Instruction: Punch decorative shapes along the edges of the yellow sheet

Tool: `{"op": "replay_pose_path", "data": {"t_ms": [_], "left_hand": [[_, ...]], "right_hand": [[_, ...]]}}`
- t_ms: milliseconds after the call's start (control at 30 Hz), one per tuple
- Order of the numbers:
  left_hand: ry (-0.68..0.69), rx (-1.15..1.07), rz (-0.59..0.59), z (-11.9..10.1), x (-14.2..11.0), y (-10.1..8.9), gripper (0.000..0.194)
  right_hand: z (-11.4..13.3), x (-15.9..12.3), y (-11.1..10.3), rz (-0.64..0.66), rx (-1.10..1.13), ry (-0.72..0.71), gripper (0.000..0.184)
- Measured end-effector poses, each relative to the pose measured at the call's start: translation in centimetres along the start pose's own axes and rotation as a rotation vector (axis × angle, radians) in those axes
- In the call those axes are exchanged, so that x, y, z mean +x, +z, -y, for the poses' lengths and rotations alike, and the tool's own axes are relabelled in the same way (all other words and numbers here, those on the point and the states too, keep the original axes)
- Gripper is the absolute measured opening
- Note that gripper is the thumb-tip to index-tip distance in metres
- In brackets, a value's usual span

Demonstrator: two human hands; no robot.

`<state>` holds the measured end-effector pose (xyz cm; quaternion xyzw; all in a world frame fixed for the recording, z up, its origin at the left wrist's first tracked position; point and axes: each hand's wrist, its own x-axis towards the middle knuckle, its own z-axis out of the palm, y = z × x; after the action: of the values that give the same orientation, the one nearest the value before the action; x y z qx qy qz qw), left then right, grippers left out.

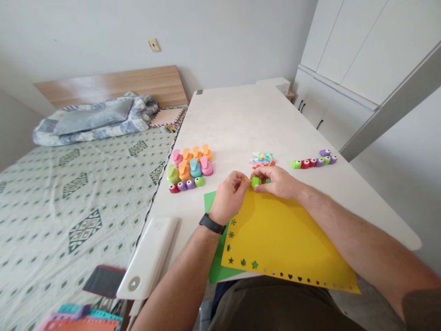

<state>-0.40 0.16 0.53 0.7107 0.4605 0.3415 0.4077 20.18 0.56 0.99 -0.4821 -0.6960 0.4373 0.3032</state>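
A yellow sheet of paper (285, 234), with small shapes punched along its left and near edges, lies on a green sheet (217, 271). My left hand (231, 193), with a black band at its wrist, pinches the yellow sheet's far left corner. Beside it my right hand (275, 181) grips a small green craft punch (255, 182) at the sheet's far edge. Fingers partly cover the punch, and I cannot tell how far the paper sits inside it. Beyond my hands lies a pile of colourful paper cut-outs (263, 158).
Larger craft punches (185, 171) stand in rows on the left of the white table (230, 115), with small punches (187, 185) before them. More small punches (312, 162) line the right. A white oblong device (148, 257) lies along the left edge, next to a bed (69, 184).
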Motion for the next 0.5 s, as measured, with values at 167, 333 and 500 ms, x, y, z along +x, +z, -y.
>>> {"op": "replay_pose_path", "data": {"t_ms": [167, 333, 500], "left_hand": [[0.001, -0.020, 0.002, 0.02, 0.00, 0.08, 0.023], [-0.037, -0.031, 0.033, -0.14, 0.03, 0.07, 0.027], [-0.055, -0.007, 0.065, -0.32, -0.08, -0.28, 0.026]], "right_hand": [[0.22, -0.06, 0.06, 0.020, 0.050, 0.011, 0.030], [0.21, -0.01, 0.07, 0.032, 0.069, 0.005, 0.028], [-0.02, 0.06, 0.06, 0.034, 0.055, -0.003, 0.029]]}}
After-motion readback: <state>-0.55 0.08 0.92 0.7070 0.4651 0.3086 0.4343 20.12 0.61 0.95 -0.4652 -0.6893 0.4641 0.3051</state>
